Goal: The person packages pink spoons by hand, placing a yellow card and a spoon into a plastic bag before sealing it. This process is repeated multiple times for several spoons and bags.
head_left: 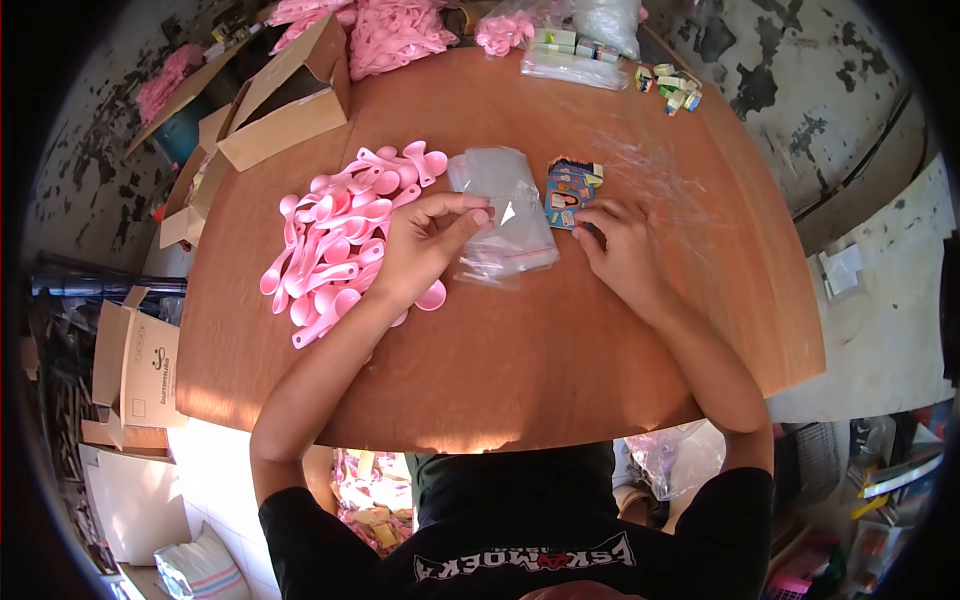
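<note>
Cluttering brown table [480, 370]: pink spoons [325, 250]; walls [790, 75] patchy.

On the brown wooden table [520, 370], pink plastic spoons [337, 247] lie left of my left hand [424, 238], flat clear plastic bags [518, 232] between it and my right hand [622, 250], small blue printed cards [568, 196] by the latter's fingertips.
</note>
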Motion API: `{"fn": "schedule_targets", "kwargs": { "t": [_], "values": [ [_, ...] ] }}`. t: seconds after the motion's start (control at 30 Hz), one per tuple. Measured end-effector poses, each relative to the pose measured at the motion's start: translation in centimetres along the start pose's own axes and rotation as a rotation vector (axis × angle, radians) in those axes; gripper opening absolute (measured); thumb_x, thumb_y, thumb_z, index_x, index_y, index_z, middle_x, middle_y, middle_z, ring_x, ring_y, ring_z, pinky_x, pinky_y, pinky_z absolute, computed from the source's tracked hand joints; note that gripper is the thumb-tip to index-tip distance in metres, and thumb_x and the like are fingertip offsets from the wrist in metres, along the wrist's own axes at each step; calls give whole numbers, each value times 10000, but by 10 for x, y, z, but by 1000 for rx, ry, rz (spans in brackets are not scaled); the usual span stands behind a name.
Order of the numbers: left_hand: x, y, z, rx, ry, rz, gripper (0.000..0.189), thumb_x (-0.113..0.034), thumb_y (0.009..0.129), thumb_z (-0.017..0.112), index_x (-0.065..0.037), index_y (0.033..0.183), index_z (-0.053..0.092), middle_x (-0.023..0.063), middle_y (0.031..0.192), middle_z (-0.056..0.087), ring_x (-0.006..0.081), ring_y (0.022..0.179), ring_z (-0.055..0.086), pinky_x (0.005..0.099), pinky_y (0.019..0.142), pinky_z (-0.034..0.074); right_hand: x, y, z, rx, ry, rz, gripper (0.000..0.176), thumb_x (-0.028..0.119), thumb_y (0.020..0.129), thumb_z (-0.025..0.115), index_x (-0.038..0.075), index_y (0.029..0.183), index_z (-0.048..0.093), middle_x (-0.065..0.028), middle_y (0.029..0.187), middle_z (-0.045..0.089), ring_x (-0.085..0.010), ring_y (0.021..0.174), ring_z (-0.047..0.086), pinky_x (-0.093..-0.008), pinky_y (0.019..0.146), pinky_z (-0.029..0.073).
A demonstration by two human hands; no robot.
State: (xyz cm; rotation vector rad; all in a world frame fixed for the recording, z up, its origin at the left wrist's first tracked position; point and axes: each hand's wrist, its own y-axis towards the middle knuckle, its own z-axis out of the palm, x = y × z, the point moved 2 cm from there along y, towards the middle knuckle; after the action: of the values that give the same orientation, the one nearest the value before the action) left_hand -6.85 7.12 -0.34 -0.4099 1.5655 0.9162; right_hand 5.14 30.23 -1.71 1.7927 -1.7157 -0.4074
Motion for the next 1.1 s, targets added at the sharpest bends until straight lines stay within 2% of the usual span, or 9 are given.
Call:
{"fn": "schedule_targets", "kwargs": {
  "t": [0.2, 0.3, 0.4, 0.47, 0.5, 0.63, 0.83, 0.97, 1.1],
  "values": [
    [3, 2, -5, -36, -34, -15, 209, -49, 898, 659, 5, 1100, 652, 87, 990, 714, 145, 921, 672, 285, 863, 517, 0, 3, -2, -47, -45, -45, 54, 111, 836, 658, 79, 878, 670, -45, 904, 666, -245, 911, 602, -409, 893, 398],
    [1, 3, -4, -65, -20, -16, 239, -45, 893, 666, 11, 1123, 637, 87, 995, 713, 135, 915, 669, 272, 854, 516, 0, 8, -8, -104, -60, 38, 44, 112, 853, 647, 73, 872, 650, -59, 884, 662, -248, 862, 608, -385, 865, 400],
    [-4, 3, -3, -68, -16, -9, 255, -32, 892, 662, 22, 1138, 625, 90, 969, 711, 121, 889, 665, 260, 824, 521, -1, 9, -21, -237, -1, 55, 46, 94, 876, 629, 67, 909, 648, -79, 895, 661, -267, 817, 613, -373, 820, 416],
    [-12, 3, -2, -58, -14, 14, 258, -22, 893, 656, 32, 1143, 621, 94, 940, 710, 114, 866, 663, 255, 801, 526, 0, 14, -37, -429, 271, 122, 75, 76, 907, 610, 54, 960, 657, -95, 921, 666, -249, 803, 629, -333, 787, 453],
    [-17, 4, -1, -44, 8, 21, 270, -20, 893, 655, 33, 1154, 615, 94, 934, 710, 111, 860, 662, 253, 794, 526, 5, 16, -48, -456, 417, 223, 105, 74, 936, 595, 24, 1006, 655, -78, 943, 673, -166, 837, 633, -277, 769, 477],
    [-41, 14, 6, 21, 48, 78, 303, -24, 892, 656, 34, 1185, 602, 92, 925, 710, 108, 845, 662, 247, 777, 528, 35, 52, -97, -525, 708, 102, 144, 106, 955, 599, -17, 1008, 651, -18, 967, 643, -64, 888, 576, -214, 776, 463],
    [-78, 27, 21, 57, 79, 137, 326, -15, 887, 664, 29, 1201, 589, 84, 919, 703, 113, 829, 657, 253, 781, 529, 60, 102, -124, -463, 835, 197, 174, 142, 940, 634, -20, 997, 664, 14, 889, 644, -45, 814, 562, -194, 733, 444],
    [-89, 33, 19, 58, 48, 188, 327, -14, 886, 665, 33, 1200, 588, 83, 910, 705, 113, 830, 660, 251, 776, 528, 48, 110, -108, -490, 877, 147, 168, 138, 934, 639, -23, 975, 669, 18, 846, 643, -36, 786, 557, -191, 705, 438],
    [-88, 36, 17, 37, 56, 165, 329, -12, 884, 668, 33, 1200, 589, 82, 905, 707, 109, 834, 662, 247, 778, 526, 38, 108, -100, -273, 791, 74, 157, 118, 926, 639, -29, 975, 667, 1, 850, 649, -36, 771, 556, -194, 697, 443]
  ]
}}
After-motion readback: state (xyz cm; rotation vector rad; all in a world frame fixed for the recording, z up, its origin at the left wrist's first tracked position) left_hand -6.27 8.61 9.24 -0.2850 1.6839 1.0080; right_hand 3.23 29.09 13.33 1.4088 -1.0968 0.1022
